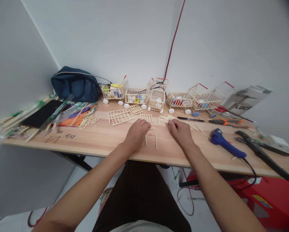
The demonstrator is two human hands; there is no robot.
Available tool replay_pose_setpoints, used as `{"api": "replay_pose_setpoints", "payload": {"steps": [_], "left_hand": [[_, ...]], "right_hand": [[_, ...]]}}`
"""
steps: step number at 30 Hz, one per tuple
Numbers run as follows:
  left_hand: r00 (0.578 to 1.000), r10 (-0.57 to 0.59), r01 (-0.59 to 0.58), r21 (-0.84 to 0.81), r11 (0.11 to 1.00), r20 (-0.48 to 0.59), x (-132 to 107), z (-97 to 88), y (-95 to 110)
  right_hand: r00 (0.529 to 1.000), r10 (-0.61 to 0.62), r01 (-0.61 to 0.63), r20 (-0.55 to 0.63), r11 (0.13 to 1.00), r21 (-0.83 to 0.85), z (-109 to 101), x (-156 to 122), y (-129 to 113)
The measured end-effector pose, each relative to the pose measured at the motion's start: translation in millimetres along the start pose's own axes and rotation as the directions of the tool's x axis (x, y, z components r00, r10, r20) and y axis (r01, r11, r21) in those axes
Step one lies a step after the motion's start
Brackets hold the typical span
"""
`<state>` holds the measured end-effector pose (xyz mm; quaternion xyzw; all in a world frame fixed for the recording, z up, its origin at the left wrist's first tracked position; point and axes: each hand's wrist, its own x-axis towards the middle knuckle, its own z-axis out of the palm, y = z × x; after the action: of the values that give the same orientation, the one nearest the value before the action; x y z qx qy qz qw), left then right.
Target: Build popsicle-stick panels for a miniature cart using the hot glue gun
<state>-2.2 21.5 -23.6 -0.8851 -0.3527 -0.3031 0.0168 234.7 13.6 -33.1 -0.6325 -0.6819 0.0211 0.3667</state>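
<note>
My left hand (139,132) is low over the table with its fingers curled together. A short wooden stick (153,128) pokes out at its fingertips. Beneath and beside it, two thin wooden sticks (156,141) lie on the wood, roughly parallel. My right hand (180,131) is closed at the edge of a pile of short sticks (165,118); what its fingers hold, if anything, is hidden. Just beyond my left hand lies a small stick grid (146,117). Farther left are two larger stick lattice panels (120,116), lying flat.
Several miniature stick carts (136,95) line the wall. At right lie a blue glue gun (225,143), orange-handled pliers (228,122) and a black-handled tool (262,153). A blue bag (75,84), loose sticks (88,120) and packaged sticks fill the left of the table (86,141).
</note>
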Motion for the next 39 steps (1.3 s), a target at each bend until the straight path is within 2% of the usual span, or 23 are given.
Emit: {"api": "replay_pose_setpoints", "payload": {"steps": [6,13,20,24,30,33,35,37,39], "left_hand": [[0.988,-0.153,0.151,-0.082,0.985,-0.01,-2,-8.8,2],[0.987,-0.159,0.155,-0.121,0.981,-0.025,-2,-7.6,3],[0.992,-0.119,0.115,-0.085,0.99,-0.04,-3,-6.5,2],[0.985,-0.149,0.14,-0.109,0.984,-0.083,-4,-6.5,0],[0.952,-0.243,0.214,-0.161,0.964,-0.187,-6,-9.6,-6],[0.942,-0.261,0.231,-0.154,0.961,-0.212,-5,-10.8,-7],[0.943,-0.265,0.242,-0.133,0.961,-0.201,-4,-11.2,-7],[0.943,-0.266,0.248,-0.115,0.962,-0.197,-3,-11.4,-7],[0.941,-0.273,0.256,-0.108,0.961,-0.199,-3,-11.3,-7]], "right_hand": [[0.999,0.013,-0.012,-0.04,1.0,0.025,-1,4,4],[0.999,0.009,-0.008,-0.04,0.999,0.036,1,7,2],[0.997,0.026,-0.022,-0.068,0.998,0.054,-2,5,1],[0.994,0.042,-0.035,-0.098,0.997,0.072,-6,3,-2],[0.985,0.075,-0.061,-0.153,0.994,0.095,-7,3,-8],[0.975,0.099,-0.078,-0.198,0.991,0.109,-20,2,-13],[0.969,0.09,-0.068,-0.228,0.992,0.104,-38,-1,-13],[0.958,0.052,-0.043,-0.281,0.998,0.038,-63,-7,-3],[0.961,0.037,-0.061,-0.273,0.995,-0.079,-89,-17,18]]}}
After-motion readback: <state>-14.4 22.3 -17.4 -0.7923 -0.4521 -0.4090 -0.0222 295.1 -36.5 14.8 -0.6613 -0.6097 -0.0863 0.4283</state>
